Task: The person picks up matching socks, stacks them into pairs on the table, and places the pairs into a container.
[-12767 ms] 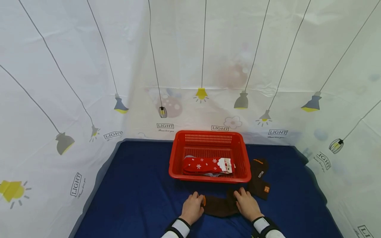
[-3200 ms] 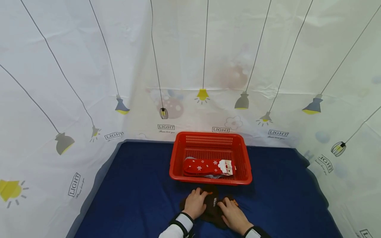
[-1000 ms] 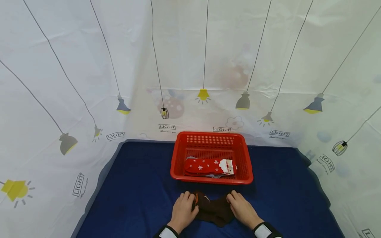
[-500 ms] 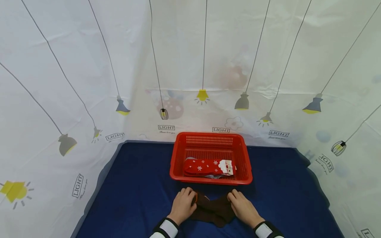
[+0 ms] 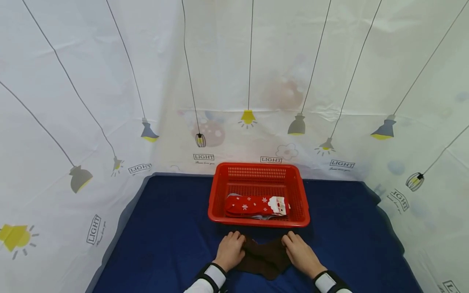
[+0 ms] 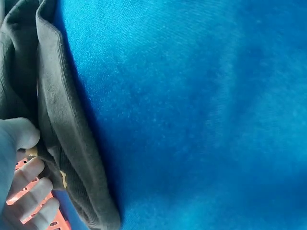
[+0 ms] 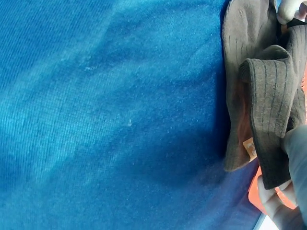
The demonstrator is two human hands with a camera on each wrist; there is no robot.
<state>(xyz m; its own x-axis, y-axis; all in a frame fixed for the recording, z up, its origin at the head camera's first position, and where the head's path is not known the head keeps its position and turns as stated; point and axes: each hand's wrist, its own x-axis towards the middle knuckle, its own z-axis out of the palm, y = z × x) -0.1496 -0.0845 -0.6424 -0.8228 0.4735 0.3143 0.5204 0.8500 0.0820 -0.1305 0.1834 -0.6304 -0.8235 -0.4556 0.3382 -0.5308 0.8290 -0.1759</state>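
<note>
Two dark brown socks lie one over the other on the blue cloth, between my hands and just in front of the red basket. My left hand pinches the upper sock at its orange-trimmed end; the left wrist view shows its thumb on the fabric. On the other side, my right hand grips the ribbed cuff, which hangs lifted in the right wrist view. Under it the lower sock rests on the cloth, a small orange label showing.
The red plastic basket stands behind the hands, near the patterned wall sheet. Inside lie red Santa socks with something grey beneath. Dark blue cloth stretches to both sides.
The brown sock that lay right of the basket is now stacked with the other between my hands. Since 3.2 seconds ago the hands have spread apart to the ends of the upper sock.
</note>
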